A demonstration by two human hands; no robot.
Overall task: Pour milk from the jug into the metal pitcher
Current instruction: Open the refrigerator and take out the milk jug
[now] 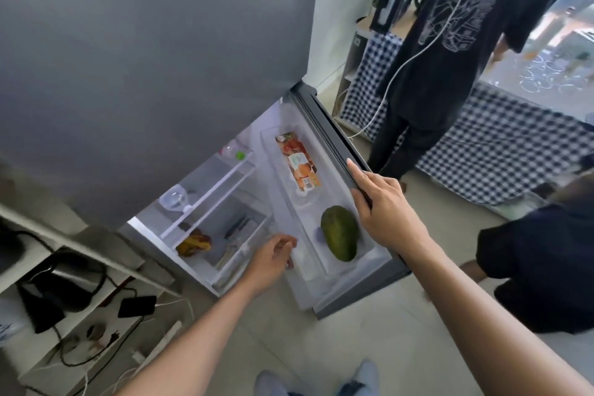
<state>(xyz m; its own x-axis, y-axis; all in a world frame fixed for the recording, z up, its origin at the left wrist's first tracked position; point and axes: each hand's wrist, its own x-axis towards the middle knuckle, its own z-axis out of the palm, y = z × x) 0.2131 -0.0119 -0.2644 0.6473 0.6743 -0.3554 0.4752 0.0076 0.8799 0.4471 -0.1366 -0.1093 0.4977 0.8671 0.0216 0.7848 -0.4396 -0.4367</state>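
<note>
A grey fridge stands in front of me with its lower door (324,125) swung open to the right. My right hand (382,206) grips the door's outer edge. A white milk jug (303,262) with a bit of red at its top stands in the door's bottom shelf, left of a green papaya (340,233). My left hand (273,257) reaches to the jug's top with curled fingers that cover it; whether they hold it is hidden. No metal pitcher is in view.
An orange juice carton (299,164) lies in the door's upper shelf. Inside the fridge are shelves with bananas (194,244) and a clear container (173,198). A shelf unit with a black kettle (64,280) and cables stands at left. Two people stand at right by a checkered-cloth table (501,145).
</note>
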